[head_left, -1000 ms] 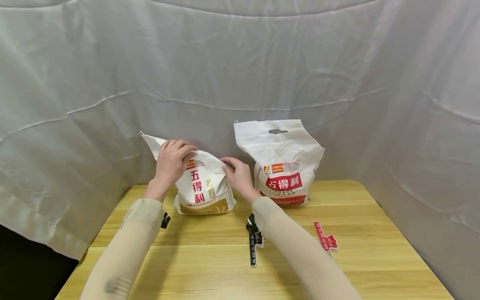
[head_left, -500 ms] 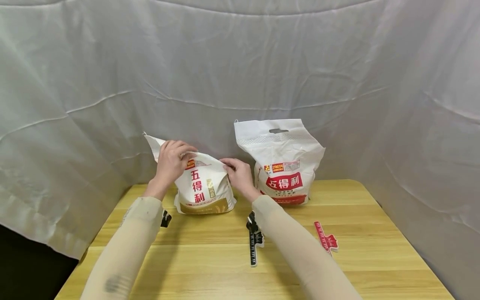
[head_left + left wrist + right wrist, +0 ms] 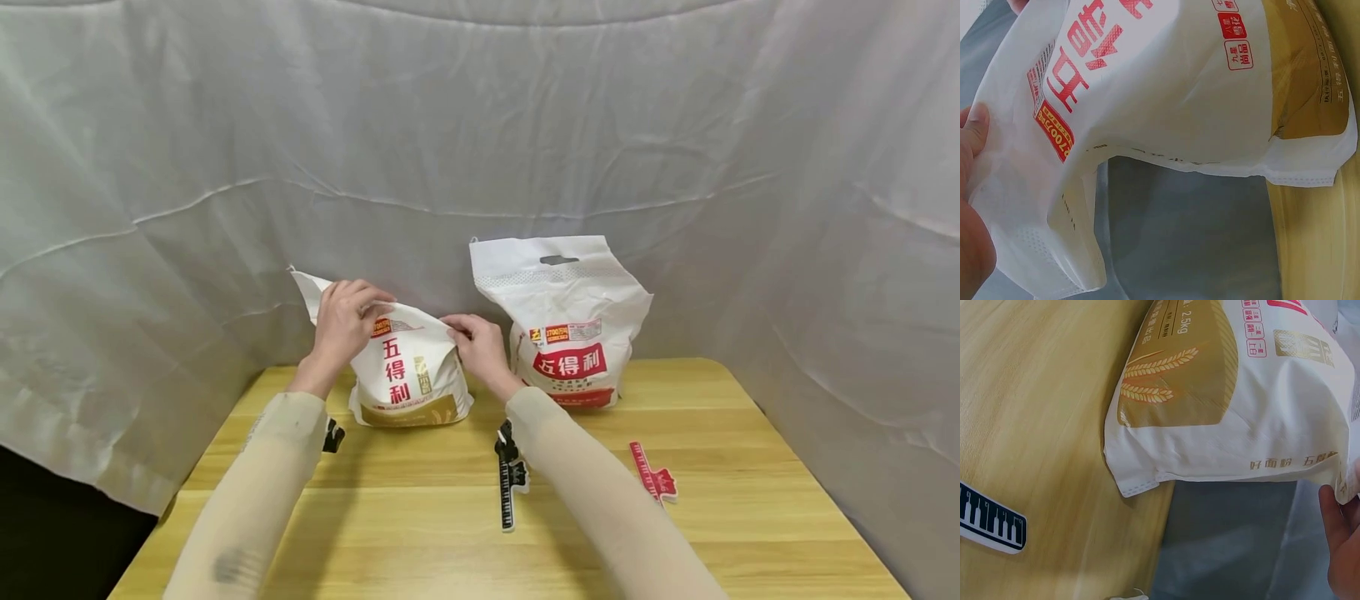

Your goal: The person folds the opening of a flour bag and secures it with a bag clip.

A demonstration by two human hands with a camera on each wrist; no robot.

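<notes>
A white flour bag (image 3: 408,358) with red characters and a gold base stands on the table at the left back. Its top is folded over, and one pointed corner sticks up at the left. My left hand (image 3: 347,321) grips this top edge on the left side, thumb in front in the left wrist view. At the bag's upper right corner, my right hand (image 3: 478,346) pinches the folded edge between thumb and fingers. The right wrist view shows the bag's gold panel (image 3: 1179,375) with wheat ears, and the fingertips (image 3: 1332,509) at the fold.
A second white flour bag (image 3: 566,325), red-labelled with a handle slot, stands to the right. Before it lie a black piano-key clip (image 3: 508,492) and a red one (image 3: 654,475). Another black clip (image 3: 332,437) is partly behind the left sleeve. Grey curtain (image 3: 480,125) hangs behind the table.
The held bag's pointed top left corner has shifted slightly right, and the fold by my right hand looks smoother. Both hands keep their holds almost in place.
</notes>
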